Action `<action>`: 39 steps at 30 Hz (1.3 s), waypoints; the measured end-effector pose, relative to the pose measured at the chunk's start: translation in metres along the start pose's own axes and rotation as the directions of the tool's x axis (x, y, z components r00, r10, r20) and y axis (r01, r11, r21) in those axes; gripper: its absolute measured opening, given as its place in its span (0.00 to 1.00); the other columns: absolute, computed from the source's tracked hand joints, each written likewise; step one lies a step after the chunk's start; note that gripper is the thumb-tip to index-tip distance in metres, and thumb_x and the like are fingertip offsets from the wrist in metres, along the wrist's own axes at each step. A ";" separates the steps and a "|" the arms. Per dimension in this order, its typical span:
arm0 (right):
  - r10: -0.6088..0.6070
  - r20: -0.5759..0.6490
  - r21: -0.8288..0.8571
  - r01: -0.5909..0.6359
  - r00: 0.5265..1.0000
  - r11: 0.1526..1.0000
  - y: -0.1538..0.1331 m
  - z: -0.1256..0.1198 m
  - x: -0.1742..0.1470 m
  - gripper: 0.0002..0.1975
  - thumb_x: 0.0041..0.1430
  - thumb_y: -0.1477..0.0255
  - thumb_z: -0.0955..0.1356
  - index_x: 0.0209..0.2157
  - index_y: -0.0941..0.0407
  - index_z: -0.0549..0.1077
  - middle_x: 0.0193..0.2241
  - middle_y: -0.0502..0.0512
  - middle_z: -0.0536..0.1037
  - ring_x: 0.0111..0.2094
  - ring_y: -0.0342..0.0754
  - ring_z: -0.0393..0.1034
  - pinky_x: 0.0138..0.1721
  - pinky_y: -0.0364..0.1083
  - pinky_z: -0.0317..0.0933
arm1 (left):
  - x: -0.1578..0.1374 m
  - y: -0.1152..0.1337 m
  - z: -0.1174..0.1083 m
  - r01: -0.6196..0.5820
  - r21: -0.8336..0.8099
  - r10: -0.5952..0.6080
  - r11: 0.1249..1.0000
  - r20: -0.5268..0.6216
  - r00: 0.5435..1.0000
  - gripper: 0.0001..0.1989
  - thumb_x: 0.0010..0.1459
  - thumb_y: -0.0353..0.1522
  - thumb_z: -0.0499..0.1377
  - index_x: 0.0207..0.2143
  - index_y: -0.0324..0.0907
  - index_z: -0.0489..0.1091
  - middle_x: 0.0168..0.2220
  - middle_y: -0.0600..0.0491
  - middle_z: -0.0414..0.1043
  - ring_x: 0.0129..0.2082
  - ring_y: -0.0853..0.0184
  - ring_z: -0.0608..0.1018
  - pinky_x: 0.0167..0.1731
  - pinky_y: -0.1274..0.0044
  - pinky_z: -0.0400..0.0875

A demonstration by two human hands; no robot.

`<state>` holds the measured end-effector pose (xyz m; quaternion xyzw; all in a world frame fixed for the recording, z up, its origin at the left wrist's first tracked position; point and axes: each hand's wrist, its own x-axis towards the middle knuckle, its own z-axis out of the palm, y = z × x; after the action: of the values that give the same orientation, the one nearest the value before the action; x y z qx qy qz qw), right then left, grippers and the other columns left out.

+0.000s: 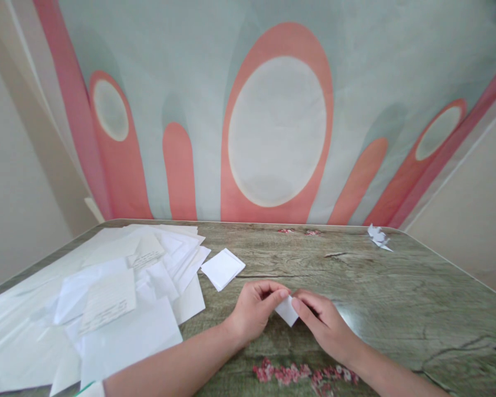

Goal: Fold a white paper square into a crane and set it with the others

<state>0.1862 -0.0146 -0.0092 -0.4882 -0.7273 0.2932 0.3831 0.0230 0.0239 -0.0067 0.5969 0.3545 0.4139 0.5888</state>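
Note:
A small folded piece of white paper [287, 312] is held between my two hands, just above the wooden-look table. My left hand [256, 307] pinches its upper left edge between thumb and fingers. From the other side my right hand [323, 321] grips the upper right edge the same way. One corner of the paper points down toward me; its top is partly hidden by my fingers. Beyond my left hand lies a small stack of white paper squares [223, 269], flat on the table and apart from the hand.
Loose white sheets [128, 336] cover the table's left side, some with writing [109, 300]. A crumpled or folded white paper piece [379, 237] sits at the far right. Printed pink flowers [287, 373] mark the tabletop [397, 303]. A patterned backdrop [206, 66] rises behind the far edge.

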 end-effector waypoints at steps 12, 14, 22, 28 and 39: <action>-0.044 0.030 -0.089 0.047 0.999 0.995 0.003 0.000 0.000 0.20 0.62 0.63 0.58 0.21 0.56 0.66 0.20 0.49 0.67 0.25 0.44 0.63 0.28 0.42 0.57 | 0.000 -0.001 0.001 0.015 -0.026 -0.016 1.000 -0.011 1.000 0.14 0.47 0.41 0.62 0.28 0.37 0.75 0.27 0.52 0.74 0.27 0.68 0.72 0.31 0.78 0.66; -0.080 0.004 -0.119 0.080 0.997 0.990 0.005 0.000 0.000 0.19 0.62 0.64 0.58 0.21 0.56 0.67 0.20 0.49 0.67 0.25 0.43 0.63 0.28 0.42 0.56 | 0.001 -0.002 0.001 0.011 -0.041 -0.012 0.999 -0.032 0.999 0.14 0.46 0.39 0.63 0.30 0.37 0.75 0.28 0.51 0.75 0.28 0.68 0.73 0.31 0.78 0.66; -0.218 -0.073 -0.227 0.197 0.973 0.954 0.003 -0.002 0.000 0.14 0.63 0.70 0.59 0.26 0.56 0.71 0.23 0.51 0.69 0.28 0.45 0.64 0.32 0.44 0.58 | 0.000 -0.001 -0.002 -0.103 0.152 0.106 0.983 -0.009 0.994 0.11 0.50 0.37 0.61 0.29 0.37 0.74 0.28 0.51 0.73 0.27 0.69 0.72 0.29 0.80 0.65; -0.291 -0.093 -0.277 0.256 0.952 0.926 0.008 -0.001 -0.001 0.13 0.62 0.71 0.60 0.28 0.56 0.72 0.26 0.52 0.71 0.29 0.45 0.65 0.34 0.45 0.56 | -0.001 0.002 -0.003 -0.166 0.218 0.170 0.962 0.000 0.985 0.10 0.52 0.36 0.60 0.28 0.37 0.74 0.27 0.51 0.72 0.28 0.68 0.72 0.31 0.79 0.65; -0.268 -0.068 -0.325 0.233 0.961 0.917 0.012 0.002 -0.002 0.10 0.61 0.71 0.61 0.28 0.55 0.71 0.24 0.50 0.70 0.28 0.44 0.63 0.33 0.44 0.54 | -0.002 0.006 -0.003 -0.220 0.300 0.227 0.928 0.009 0.974 0.07 0.53 0.31 0.59 0.25 0.38 0.73 0.26 0.52 0.72 0.30 0.68 0.71 0.33 0.79 0.64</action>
<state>0.1909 -0.0121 -0.0200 -0.4610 -0.7987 0.0946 0.3748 0.0192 0.0225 -0.0007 0.7102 0.3502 0.4274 0.4363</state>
